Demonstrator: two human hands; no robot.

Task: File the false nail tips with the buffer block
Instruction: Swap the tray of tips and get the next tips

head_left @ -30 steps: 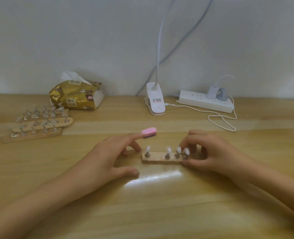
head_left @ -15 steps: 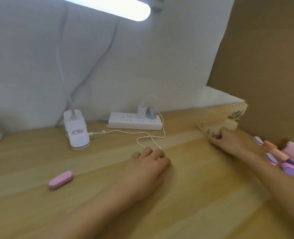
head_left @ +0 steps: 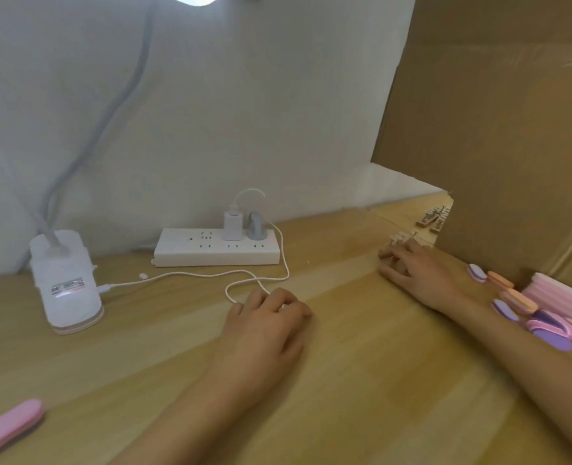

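Right hand [head_left: 425,273] at 2 o'clock, grip pinching wooden strip of nail tips [head_left: 403,237] against counter [head_left: 362,380]. Left hand [head_left: 264,327] loosely curled, holding nothing. Pink buffer block [head_left: 7,422] lying unattended at 8 o'clock. Risk: tips snagging cardboard box [head_left: 499,146], strip toppling.

Two hands [head_left: 264,317] [head_left: 419,273], one pink buffer block [head_left: 7,427], one power strip [head_left: 217,246], one lamp base [head_left: 64,286].

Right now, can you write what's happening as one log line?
left hand: resting on table, empty | right hand: setting nail strip by cardboard box | pink buffer block: lying unused, far left
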